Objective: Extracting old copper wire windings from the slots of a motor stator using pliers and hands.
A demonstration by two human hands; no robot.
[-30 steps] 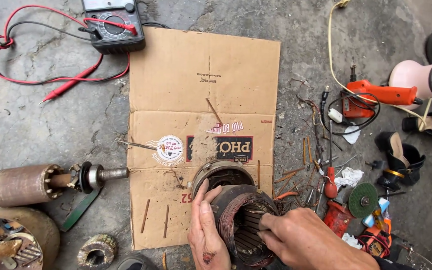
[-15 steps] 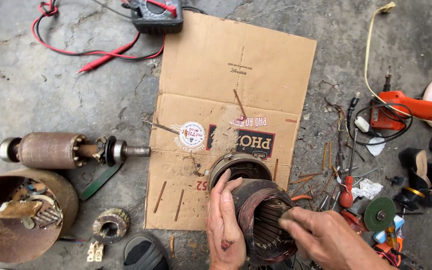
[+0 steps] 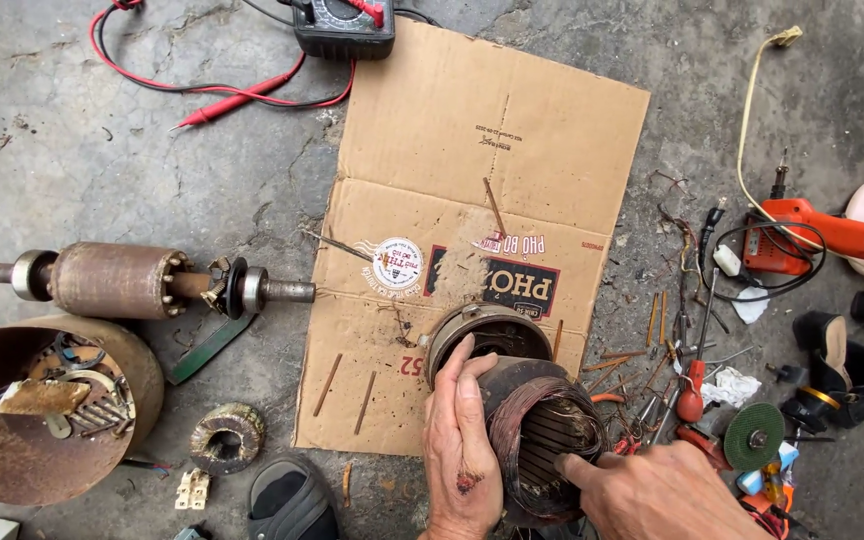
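Rusty cylindrical motor stator with copper windings [image 3: 537, 430] sits at lower centre of the frame, on the lower right corner of a flat brown cardboard sheet [image 3: 452, 150], open end tilted toward the camera. Left hand [image 3: 460, 455] lies flat along its left side, fingers stretched and loosely curved against the casing, thumb up toward the rim. Right hand [image 3: 657, 492] comes in from lower right, fingers mostly curled, index fingertip pressed on the winding at the rim; not gripping anything else. Just behind the stator, touching it, one round grey metal end cover [image 3: 482, 335]. Two thin wooden sticks [image 3: 347, 392] lie on the cardboard left of the hands. Left middle: one rusty rotor on a steel shaft [image 3: 132, 282], well apart. Lower left: one rusty round housing bowl [image 3: 47, 410] with parts inside, and one small wound coil ring [image 3: 227, 437] near it. Top centre: one black multimeter [image 3: 344, 25] with red leads [image 3: 212, 90]. Right side: one orange electric drill [image 3: 812, 235], one red-handled screwdriver [image 3: 694, 385], one green grinding disc [image 3: 754, 437], scattered copper wire scraps [image 3: 622, 370] just beside the stator. Nothing blocks either hand.
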